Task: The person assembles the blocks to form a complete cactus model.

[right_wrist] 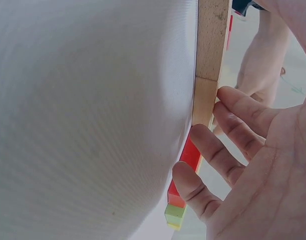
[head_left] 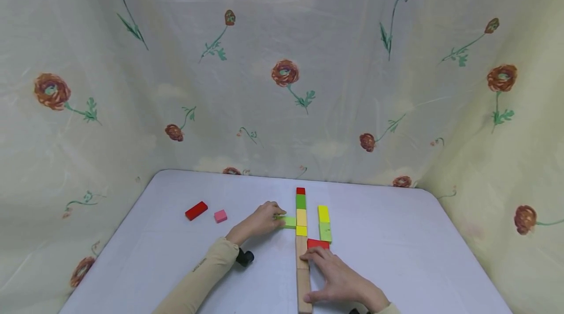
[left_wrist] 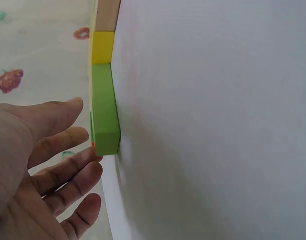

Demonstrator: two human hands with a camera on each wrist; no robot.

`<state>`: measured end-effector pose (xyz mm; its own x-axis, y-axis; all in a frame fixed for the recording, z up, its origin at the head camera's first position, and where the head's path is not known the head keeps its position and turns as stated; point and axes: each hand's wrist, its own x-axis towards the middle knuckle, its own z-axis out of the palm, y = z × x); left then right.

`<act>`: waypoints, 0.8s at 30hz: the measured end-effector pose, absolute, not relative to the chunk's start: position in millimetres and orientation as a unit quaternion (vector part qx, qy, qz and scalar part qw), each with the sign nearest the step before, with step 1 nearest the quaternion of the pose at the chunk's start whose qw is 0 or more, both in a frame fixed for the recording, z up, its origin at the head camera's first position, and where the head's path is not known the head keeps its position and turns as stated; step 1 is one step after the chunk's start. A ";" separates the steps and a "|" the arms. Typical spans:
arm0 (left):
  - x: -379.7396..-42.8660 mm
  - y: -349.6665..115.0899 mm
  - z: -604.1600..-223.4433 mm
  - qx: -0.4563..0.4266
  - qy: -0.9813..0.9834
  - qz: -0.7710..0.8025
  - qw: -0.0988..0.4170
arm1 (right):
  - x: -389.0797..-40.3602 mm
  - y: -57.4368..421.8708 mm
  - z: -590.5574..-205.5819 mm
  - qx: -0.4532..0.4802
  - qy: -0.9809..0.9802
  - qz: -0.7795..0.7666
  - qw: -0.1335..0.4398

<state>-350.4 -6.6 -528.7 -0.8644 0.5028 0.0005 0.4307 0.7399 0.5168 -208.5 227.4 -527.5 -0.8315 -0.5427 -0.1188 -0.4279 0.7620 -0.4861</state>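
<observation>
A straight row of toy blocks runs away from me: two long plain wooden blocks (head_left: 303, 284) nearest, then a yellow block (head_left: 301, 230), a pale tan block (head_left: 301, 217), a dark green block (head_left: 301, 201) and a red end block (head_left: 300, 190). A light green block (head_left: 289, 222) juts left from the row. My left hand (head_left: 264, 218) is at its outer end, fingers loosely bent, thumb apart from the block in the left wrist view. My right hand (head_left: 337, 275) spreads over the wooden blocks, relaxed fingertips at their side and at a red block (head_left: 318, 244) on the right.
Beyond that red block, a second light green block (head_left: 325, 231) and a second yellow block (head_left: 323, 213) extend away, parallel to the row. A loose red block (head_left: 196, 210) and a pink block (head_left: 221, 216) lie on the left of the white table (head_left: 396, 235). Flowered cloth hangs behind.
</observation>
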 end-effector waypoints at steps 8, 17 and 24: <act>-357.9 -34.7 -517.9 0.228 0.920 0.306 0.089 | -210.5 227.4 -527.7 -0.250 0.930 -0.227 0.142; -369.8 -93.4 -495.4 0.220 0.928 0.298 0.041 | -210.0 227.3 -527.5 -0.256 0.928 -0.232 0.138; -379.1 -156.4 -497.6 0.200 0.942 0.268 0.022 | -209.7 227.5 -526.1 -0.255 0.929 -0.230 0.138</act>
